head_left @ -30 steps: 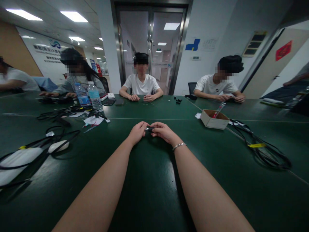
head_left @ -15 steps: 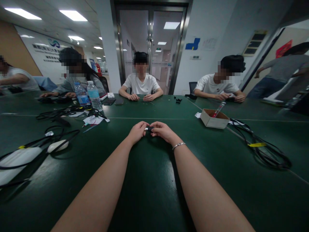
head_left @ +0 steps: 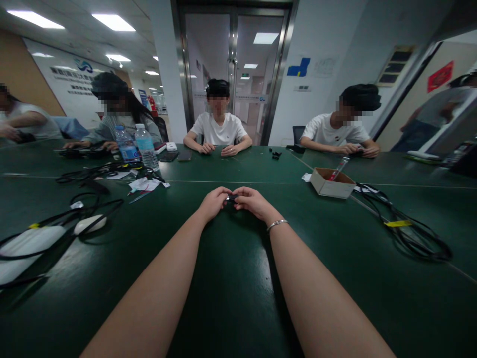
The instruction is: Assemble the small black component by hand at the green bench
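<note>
Barely anything's shifted since a second ago: both hands stay pressed together, only the metal tip of the small black part (head_left: 231, 198) has slipped out of sight. Left hand (head_left: 212, 203) and right hand (head_left: 252, 202) pinch it from either end, fingertips closed, wrists on the green table (head_left: 231, 278) for steadiness. Cardboard box (head_left: 331, 183) sits off right, a cable bundle (head_left: 410, 231) beyond.

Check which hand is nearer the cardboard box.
Right. The right hand lies between the left hand and the cardboard box, which sits off to its right; neither touches it.
</note>
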